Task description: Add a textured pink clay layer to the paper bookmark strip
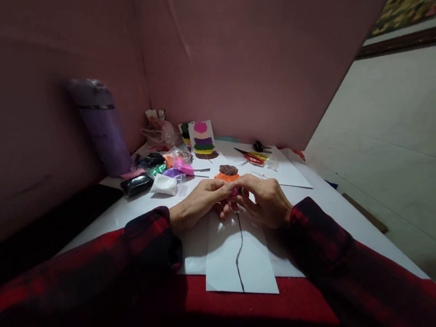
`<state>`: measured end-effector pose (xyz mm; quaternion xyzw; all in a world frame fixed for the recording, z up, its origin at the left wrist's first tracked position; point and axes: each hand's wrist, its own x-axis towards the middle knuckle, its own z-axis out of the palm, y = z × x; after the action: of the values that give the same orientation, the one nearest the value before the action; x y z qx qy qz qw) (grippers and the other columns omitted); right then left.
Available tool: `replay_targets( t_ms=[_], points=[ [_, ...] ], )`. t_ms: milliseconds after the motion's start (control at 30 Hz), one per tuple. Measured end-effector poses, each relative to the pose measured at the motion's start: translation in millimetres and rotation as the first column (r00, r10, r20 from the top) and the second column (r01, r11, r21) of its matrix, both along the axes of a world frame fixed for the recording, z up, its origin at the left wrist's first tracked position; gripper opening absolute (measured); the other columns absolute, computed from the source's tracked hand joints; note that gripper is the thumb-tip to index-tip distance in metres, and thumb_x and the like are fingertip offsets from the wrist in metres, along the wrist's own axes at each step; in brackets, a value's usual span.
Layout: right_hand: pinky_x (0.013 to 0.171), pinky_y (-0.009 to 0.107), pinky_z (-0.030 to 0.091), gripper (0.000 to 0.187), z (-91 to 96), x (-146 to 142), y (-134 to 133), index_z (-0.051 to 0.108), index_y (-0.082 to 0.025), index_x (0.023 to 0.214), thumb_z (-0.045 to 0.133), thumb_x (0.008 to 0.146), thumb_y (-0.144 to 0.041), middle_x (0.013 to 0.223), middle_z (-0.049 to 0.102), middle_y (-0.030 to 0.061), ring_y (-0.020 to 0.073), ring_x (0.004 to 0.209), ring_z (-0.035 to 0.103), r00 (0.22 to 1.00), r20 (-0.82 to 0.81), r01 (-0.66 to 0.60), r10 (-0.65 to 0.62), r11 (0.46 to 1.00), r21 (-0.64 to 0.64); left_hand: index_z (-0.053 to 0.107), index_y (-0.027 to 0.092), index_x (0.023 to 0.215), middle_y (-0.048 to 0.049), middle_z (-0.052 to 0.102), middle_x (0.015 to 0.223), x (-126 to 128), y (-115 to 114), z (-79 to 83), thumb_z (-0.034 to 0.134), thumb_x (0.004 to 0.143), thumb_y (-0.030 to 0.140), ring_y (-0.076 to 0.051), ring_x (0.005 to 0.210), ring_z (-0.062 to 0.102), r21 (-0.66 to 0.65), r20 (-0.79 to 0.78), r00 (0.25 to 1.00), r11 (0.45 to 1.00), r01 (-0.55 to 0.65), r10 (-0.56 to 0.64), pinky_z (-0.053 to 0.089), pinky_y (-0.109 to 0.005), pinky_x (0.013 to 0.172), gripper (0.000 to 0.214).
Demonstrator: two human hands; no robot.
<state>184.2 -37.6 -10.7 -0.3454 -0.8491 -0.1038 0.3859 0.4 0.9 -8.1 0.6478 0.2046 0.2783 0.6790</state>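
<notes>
Both my hands meet above a white card (pixel 257 264), fingertips together. My left hand (pixel 202 200) is closed in a pinch at a small lump of pink clay (pixel 234 192). From the other side, my right hand (pixel 267 197) pinches at the same spot, its fingers curled. A dark bit beside the pink is partly covered by the fingers, so I cannot make out what it is. Just beyond the fingertips show textured brown clay (pixel 228 170) and an orange clay band (pixel 226 177). A wavy black line (pixel 241 243) runs down the card toward me.
Bagged coloured clay, including a black pack (pixel 138 184) and a white pack (pixel 164 184), lies at left. A purple tumbler (pixel 104 132) stands behind it. A card with coloured clay bands (pixel 202 138) leans at the back. Red-handled scissors (pixel 253 158) lie at back right.
</notes>
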Motion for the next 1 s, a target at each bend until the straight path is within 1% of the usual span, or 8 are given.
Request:
replay_targets(
  t_ms=[233, 433, 533, 700, 867, 1000],
  points=[
    [0.053, 0.023, 0.046, 0.012, -1.2, -0.1, -0.1, 0.064, -0.015, 0.097, 0.056, 0.090, -0.020, 0.081, 0.072, 0.0036, 0.0096, 0.055, 0.060, 1.000, 0.001, 0.023, -0.023, 1.000, 0.006, 0.060, 0.012, 0.080, -0.0020, 0.060, 0.066, 0.7, 0.0, 0.4, 0.062, 0.082, 0.054, -0.010, 0.054, 0.053, 0.001, -0.011, 1.000, 1.000, 0.004, -0.004, 0.041, -0.025, 0.056, 0.042],
    [0.053, 0.022, 0.045, 0.012, -1.4, -0.3, -0.1, 0.065, -0.017, 0.096, 0.057, 0.090, -0.021, 0.078, 0.072, 0.0019, 0.0097, 0.056, 0.061, 0.999, 0.000, 0.034, -0.034, 0.999, -0.013, 0.059, 0.011, 0.079, -0.0020, 0.060, 0.065, 0.8, -0.9, 2.3, 0.062, 0.081, 0.054, -0.010, 0.054, 0.052, 0.007, -0.023, 1.000, 1.000, 0.002, -0.002, 0.040, -0.025, 0.056, 0.043],
    [0.052, 0.021, 0.045, 0.012, -0.6, -0.3, -0.5, 0.065, -0.016, 0.096, 0.057, 0.090, -0.023, 0.076, 0.072, 0.0015, 0.0093, 0.055, 0.060, 1.000, 0.003, 0.021, -0.021, 0.999, -0.027, 0.059, 0.011, 0.078, -0.0014, 0.059, 0.064, 0.8, 0.2, 1.5, 0.064, 0.081, 0.052, -0.009, 0.053, 0.052, -0.003, -0.013, 1.000, 1.000, 0.002, -0.002, 0.038, -0.024, 0.055, 0.040],
    [0.055, 0.022, 0.047, 0.015, -0.1, -0.1, -0.6, 0.065, -0.015, 0.100, 0.058, 0.090, -0.025, 0.079, 0.073, 0.0024, 0.0099, 0.057, 0.062, 1.000, -0.010, 0.009, -0.010, 0.998, -0.059, 0.060, 0.012, 0.081, -0.0012, 0.060, 0.067, 0.3, 3.0, -2.5, 0.068, 0.080, 0.045, -0.010, 0.055, 0.053, -0.024, 0.023, 1.000, 1.000, 0.009, -0.008, 0.041, -0.024, 0.056, 0.034],
    [0.061, 0.024, 0.049, 0.017, 0.4, 0.6, 0.4, 0.063, -0.015, 0.104, 0.057, 0.091, -0.024, 0.086, 0.072, 0.0052, 0.0129, 0.069, 0.065, 1.000, -0.006, -0.026, 0.026, 0.999, -0.023, 0.056, 0.012, 0.073, -0.0018, 0.058, 0.066, -0.1, 1.9, -1.3, 0.066, 0.079, 0.048, -0.010, 0.055, 0.052, -0.013, 0.048, 0.999, 1.000, -0.025, 0.026, 0.042, -0.024, 0.055, 0.038],
    [0.060, 0.025, 0.048, 0.016, 0.1, 1.4, 1.1, 0.063, -0.015, 0.105, 0.056, 0.091, -0.022, 0.083, 0.069, 0.0052, 0.0134, 0.067, 0.063, 1.000, 0.003, -0.021, 0.020, 1.000, 0.023, 0.057, 0.012, 0.073, -0.0036, 0.060, 0.069, -0.3, 0.2, 2.0, 0.065, 0.078, 0.053, -0.011, 0.054, 0.053, 0.017, 0.023, 1.000, 1.000, -0.012, 0.012, 0.042, -0.025, 0.055, 0.042]
  ],
)
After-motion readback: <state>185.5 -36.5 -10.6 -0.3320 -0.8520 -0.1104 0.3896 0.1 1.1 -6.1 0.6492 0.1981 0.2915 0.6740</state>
